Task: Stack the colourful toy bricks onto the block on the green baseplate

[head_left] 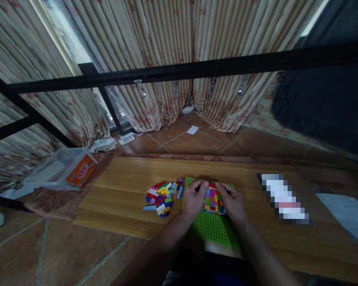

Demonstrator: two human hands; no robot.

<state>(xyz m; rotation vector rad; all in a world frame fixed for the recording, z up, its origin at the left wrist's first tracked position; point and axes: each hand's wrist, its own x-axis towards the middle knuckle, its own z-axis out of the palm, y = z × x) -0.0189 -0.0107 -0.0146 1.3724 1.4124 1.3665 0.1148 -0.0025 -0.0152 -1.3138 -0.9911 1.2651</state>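
Note:
A green studded baseplate (214, 228) lies on the wooden table in front of me. On its upper part sits a multicoloured block of toy building bricks (212, 199), in purple, red, yellow, orange and other colours. My left hand (193, 195) grips this block at its upper left, thumb and fingers closed. At its upper right my right hand (232, 198) holds it too, with the fingers curled. Both thumbs press near the far edge, by some red bricks. The fingertips partly hide that edge. A pile of loose toy bricks (161, 194) lies left of the baseplate.
A blurred-out, pixelated object (285, 198) lies on the table (116, 194) to the right, with a pale sheet (344, 214) beyond it. On the far left stands a clear plastic box (53, 171) with an orange label. A black metal bar (167, 73) crosses before the curtains (155, 35).

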